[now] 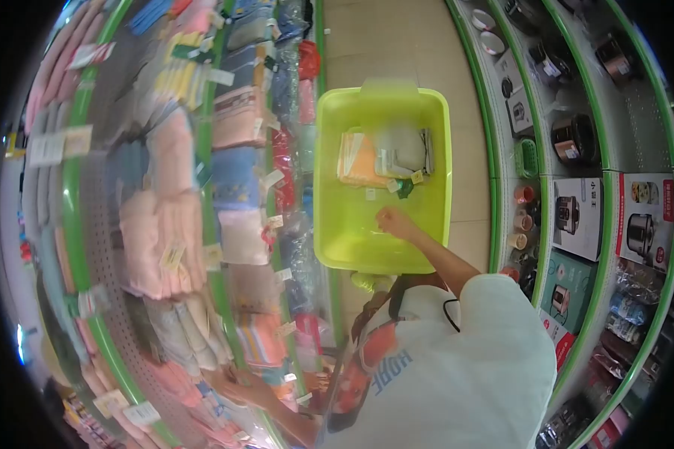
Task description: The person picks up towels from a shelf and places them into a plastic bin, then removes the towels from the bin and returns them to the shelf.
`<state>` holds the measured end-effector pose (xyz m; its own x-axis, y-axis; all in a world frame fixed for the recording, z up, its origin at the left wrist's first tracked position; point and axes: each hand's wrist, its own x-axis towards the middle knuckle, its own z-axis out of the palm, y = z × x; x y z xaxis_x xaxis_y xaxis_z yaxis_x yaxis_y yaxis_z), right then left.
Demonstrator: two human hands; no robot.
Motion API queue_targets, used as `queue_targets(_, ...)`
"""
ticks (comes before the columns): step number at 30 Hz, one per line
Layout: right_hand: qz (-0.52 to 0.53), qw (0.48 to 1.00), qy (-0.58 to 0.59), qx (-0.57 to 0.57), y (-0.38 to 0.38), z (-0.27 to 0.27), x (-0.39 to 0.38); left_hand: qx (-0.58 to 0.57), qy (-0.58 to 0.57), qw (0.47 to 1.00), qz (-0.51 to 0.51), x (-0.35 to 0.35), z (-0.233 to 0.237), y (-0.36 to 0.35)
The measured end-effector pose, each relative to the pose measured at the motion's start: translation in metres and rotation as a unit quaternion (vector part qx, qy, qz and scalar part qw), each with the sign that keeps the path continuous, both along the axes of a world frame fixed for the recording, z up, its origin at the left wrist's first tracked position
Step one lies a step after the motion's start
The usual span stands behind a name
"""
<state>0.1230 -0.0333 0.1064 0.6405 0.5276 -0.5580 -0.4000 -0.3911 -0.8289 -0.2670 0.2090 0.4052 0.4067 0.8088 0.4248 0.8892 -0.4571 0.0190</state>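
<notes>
My right hand [397,223] is over the near half of a yellow-green plastic basket [383,257], its fingers curled in with nothing visible in them. Inside the basket lie a folded orange towel [361,161] and grey folded textiles [404,150] with white tags. A small dark green piece [405,188] is beside them. At the lower left, my left hand [240,389] reaches to the shelf with its fingers stretched out, close to folded pink and patterned towels [202,408]. Whether it touches them I cannot make out.
Green-edged shelves on the left hold stacked towels, including pink ones [161,247] and blue ones [236,179]. Shelves on the right carry boxed cookers [577,217], a dark rice cooker [574,140] and cups [522,221]. A tiled aisle floor [468,150] runs between them.
</notes>
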Motion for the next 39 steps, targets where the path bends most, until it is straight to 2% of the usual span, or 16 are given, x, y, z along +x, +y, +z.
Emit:
queue_targets(2,-0.11,0.985,0.129,0.028,-0.006,-0.051,0.027,-0.036,-0.045,0.998,0.02,0.019,-0.007,-0.019)
queue_targets(5,-0.268,0.917,0.267,0.128,-0.01,-0.099,0.053,-0.203,-0.037,0.977,-0.049,0.08,-0.007,-0.061)
queue_targets(7,-0.359,0.835,0.347,0.231,-0.002,-0.113,0.069,-0.29,-0.065,0.937,-0.181,0.098,-0.033,-0.072)
queue_targets(9,-0.448,0.804,0.285,0.267,0.01,-0.105,0.069,-0.358,-0.012,0.908,-0.218,0.118,-0.049,-0.082)
queue_targets(10,-0.486,0.773,0.286,0.292,0.012,-0.109,0.073,-0.39,0.014,0.889,-0.237,0.13,-0.057,-0.087)
queue_targets(11,-0.521,0.74,0.284,0.317,0.013,-0.113,0.078,-0.416,0.015,0.878,-0.237,0.135,-0.065,-0.091)
queue_targets(13,-0.569,0.638,0.346,0.387,0.021,-0.15,0.088,-0.461,0.018,0.855,-0.238,0.143,-0.078,-0.092)
queue_targets(17,-0.64,0.586,0.291,0.402,0.029,-0.153,0.102,-0.481,0.043,0.845,-0.23,0.167,-0.073,-0.086)
queue_targets(19,-0.658,0.563,0.274,0.419,0.029,-0.139,0.11,-0.503,0.027,0.843,-0.188,0.167,-0.074,-0.083)
queue_targets(22,-0.657,0.524,0.284,0.461,0.021,-0.157,0.109,-0.515,0.031,0.84,-0.169,0.169,-0.075,-0.08)
queue_targets(28,-0.646,0.57,0.293,0.414,0.015,-0.158,0.122,-0.542,0.007,0.827,-0.15,0.17,-0.086,-0.089)
queue_targets(31,-0.662,0.572,0.293,0.385,0.013,-0.156,0.128,-0.542,0.023,0.828,-0.142,0.167,-0.093,-0.091)
queue_targets(34,-0.656,0.552,0.337,0.389,0.01,-0.173,0.125,-0.55,0.03,0.826,-0.117,0.16,-0.097,-0.092)
queue_targets(37,-0.65,0.545,0.295,0.44,0.015,-0.184,0.126,-0.556,0.032,0.824,-0.106,0.152,-0.099,-0.09)
queue_targets(39,-0.653,0.551,0.289,0.433,0.019,-0.187,0.127,-0.554,0.016,0.823,-0.122,0.149,-0.097,-0.089)
